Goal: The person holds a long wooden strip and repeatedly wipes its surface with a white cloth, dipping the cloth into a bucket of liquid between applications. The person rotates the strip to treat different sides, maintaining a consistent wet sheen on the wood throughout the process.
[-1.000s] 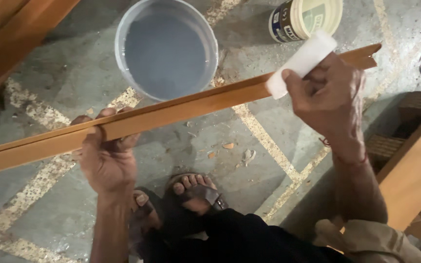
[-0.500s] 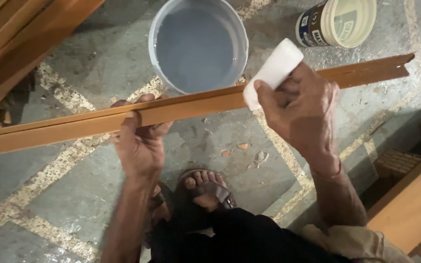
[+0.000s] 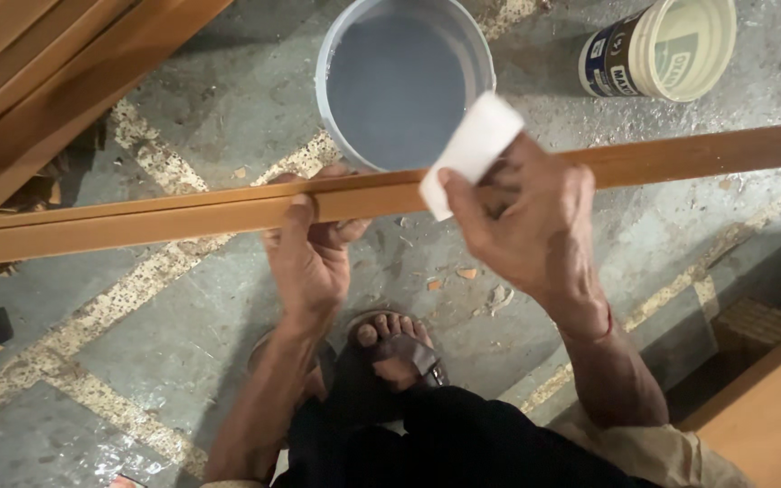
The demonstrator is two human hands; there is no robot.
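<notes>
An orange-brown wooden strip (image 3: 183, 212) crosses the frame under a white block (image 3: 472, 149), above it a pale grey bucket (image 3: 404, 77) of grey liquid and a cream tub (image 3: 666, 50) with a dark blue label at the upper right, on a grey floor (image 3: 228, 99) with speckled cream lines.

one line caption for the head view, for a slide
Left hand grips a wooden strip; right hand holds a white pad on it.

Grey bucket (image 3: 404, 81) — cream tub (image 3: 666, 50)
</notes>
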